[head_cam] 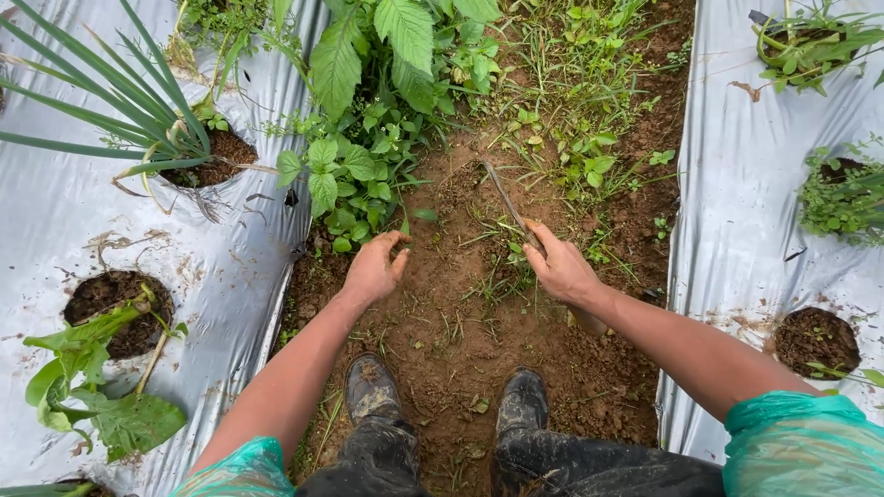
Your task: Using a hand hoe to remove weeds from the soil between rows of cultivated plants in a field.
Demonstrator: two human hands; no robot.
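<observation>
Crouched in bare soil furrow (460, 322) between two silver mulch sheets (230, 276). Right hand (562, 269) closed around handle of slim weeding blade (502, 193), tip sunk in dirt near furrow's far end, beside grass tufts (502, 276). Left hand (375, 269) loosely cupped, fingers half-curled, holding nothing visible; hovering at left edge of furrow, just under broadleaf weeds (354, 179). Muddy boots (368, 387) planted at near end.

Risks, judged: blade angled toward left sheet's edge, could nick plastic if dragged sideways. Left fingers near blade's line; slip on wet soil could bring the two together. Weeds crowd planted hole (216, 156); careless pull might disturb spiky-leaved crop (110, 101).
</observation>
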